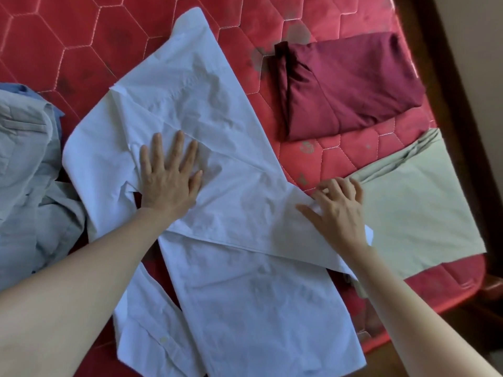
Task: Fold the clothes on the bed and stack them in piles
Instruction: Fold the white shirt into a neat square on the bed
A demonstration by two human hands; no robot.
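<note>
A white long-sleeved shirt lies spread across the middle of the red quilted mattress, one part folded over diagonally. My left hand presses flat on the shirt with fingers spread. My right hand sits at the shirt's right edge, fingers curled and pinching the fabric there. A folded maroon garment lies at the upper right. A folded beige garment lies below it, beside my right hand. One cuffed sleeve trails toward the near edge.
A loose heap of pale grey-blue clothes lies at the left edge of the view. The mattress ends at the right against a dark wooden frame, and the near right corner drops off to the floor.
</note>
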